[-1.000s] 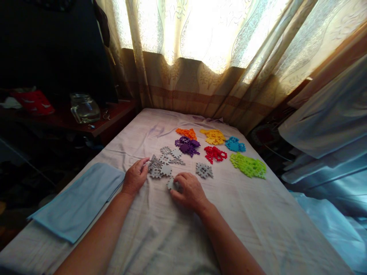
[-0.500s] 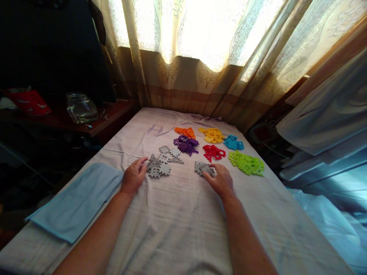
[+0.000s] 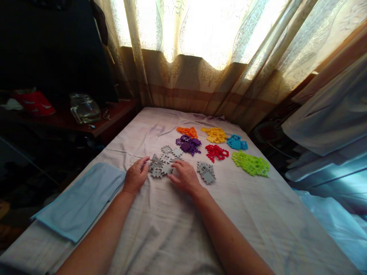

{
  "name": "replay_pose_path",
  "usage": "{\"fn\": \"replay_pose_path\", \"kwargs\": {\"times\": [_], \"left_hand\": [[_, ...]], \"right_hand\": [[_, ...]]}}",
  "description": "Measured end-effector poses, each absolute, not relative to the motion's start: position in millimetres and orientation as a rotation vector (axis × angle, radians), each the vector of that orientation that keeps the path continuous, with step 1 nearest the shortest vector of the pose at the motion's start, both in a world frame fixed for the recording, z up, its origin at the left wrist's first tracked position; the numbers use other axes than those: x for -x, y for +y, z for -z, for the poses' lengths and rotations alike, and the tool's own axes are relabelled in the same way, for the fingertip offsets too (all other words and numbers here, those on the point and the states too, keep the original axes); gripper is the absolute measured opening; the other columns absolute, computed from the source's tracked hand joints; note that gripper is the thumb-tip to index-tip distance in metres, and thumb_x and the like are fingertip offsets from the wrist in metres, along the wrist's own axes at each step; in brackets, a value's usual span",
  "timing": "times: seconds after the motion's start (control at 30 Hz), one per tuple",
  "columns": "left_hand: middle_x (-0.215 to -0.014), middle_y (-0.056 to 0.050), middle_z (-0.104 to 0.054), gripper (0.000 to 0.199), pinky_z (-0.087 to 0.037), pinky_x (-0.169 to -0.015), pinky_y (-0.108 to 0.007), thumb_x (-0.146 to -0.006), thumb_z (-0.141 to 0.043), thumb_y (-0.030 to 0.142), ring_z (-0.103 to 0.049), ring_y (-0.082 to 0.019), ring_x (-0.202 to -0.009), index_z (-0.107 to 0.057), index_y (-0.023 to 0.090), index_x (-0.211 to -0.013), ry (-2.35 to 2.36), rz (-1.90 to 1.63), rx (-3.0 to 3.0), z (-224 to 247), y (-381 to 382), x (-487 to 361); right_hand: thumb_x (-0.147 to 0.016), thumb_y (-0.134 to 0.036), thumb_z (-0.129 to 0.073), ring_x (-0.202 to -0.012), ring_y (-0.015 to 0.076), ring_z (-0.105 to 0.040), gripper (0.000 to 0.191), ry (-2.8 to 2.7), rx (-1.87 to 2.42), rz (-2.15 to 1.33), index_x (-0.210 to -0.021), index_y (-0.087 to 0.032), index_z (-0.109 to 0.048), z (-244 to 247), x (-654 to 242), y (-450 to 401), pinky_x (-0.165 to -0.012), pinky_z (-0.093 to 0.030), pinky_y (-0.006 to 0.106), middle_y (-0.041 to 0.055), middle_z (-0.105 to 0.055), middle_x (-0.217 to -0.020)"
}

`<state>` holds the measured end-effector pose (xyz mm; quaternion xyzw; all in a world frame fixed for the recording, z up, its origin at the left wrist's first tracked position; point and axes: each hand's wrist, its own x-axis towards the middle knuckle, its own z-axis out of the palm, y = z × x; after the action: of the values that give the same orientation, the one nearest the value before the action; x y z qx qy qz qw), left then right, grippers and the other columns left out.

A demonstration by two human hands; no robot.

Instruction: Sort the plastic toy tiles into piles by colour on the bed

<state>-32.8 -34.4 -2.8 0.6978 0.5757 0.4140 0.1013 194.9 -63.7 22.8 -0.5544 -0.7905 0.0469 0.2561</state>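
Grey interlocking plastic pieces with notched edges [image 3: 157, 171] lie in a loose pile on the sheet, some solid and some with window-like openings. My left hand [image 3: 135, 176] rests at the left side of this pile, fingers loosely curved and apart, holding nothing that I can see. At the pile's right side, my right hand [image 3: 185, 176] reaches over a solid grey square piece [image 3: 166, 169], thumb and fingers apart; whether it touches the piece is hard to tell. To the right of that hand lie a few overlapping grey pieces [image 3: 207, 173], separate from the pile.
Beyond the grey pieces are piles of purple [image 3: 189, 146], orange [image 3: 187, 132], yellow [image 3: 215, 135], red [image 3: 216, 152], blue [image 3: 237, 143] and lime-green pieces [image 3: 250, 164]. A folded light-blue cloth [image 3: 82, 200] lies left. A glass jar [image 3: 84, 109] stands on the dark side table [image 3: 114, 114].
My right hand has let go of the grey piece at the right and moved left to the grey pile. Two grey pieces now show there, overlapping. My left hand has stayed nearly still.
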Motion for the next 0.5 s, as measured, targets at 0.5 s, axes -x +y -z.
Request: {"fn": "replay_pose_path", "kwargs": {"times": [0.5], "left_hand": [[-0.111,-0.005,-0.073,0.036,-0.055,-0.089,-0.031,-0.086,-0.047,0.033,-0.07,-0.019,-0.095,-0.066,0.021,-0.115,1.696,-1.194,-1.974,2.6,-33.3,31.5]], "right_hand": [[-0.081,-0.035,-0.063,-0.102,0.0244,-0.061,0.027,-1.908,1.662,-0.101,-0.103,-0.021,-0.065,-41.8,-252.0,-55.0,-0.094,-0.043,0.038,0.0088,-0.07,-0.107]]}}
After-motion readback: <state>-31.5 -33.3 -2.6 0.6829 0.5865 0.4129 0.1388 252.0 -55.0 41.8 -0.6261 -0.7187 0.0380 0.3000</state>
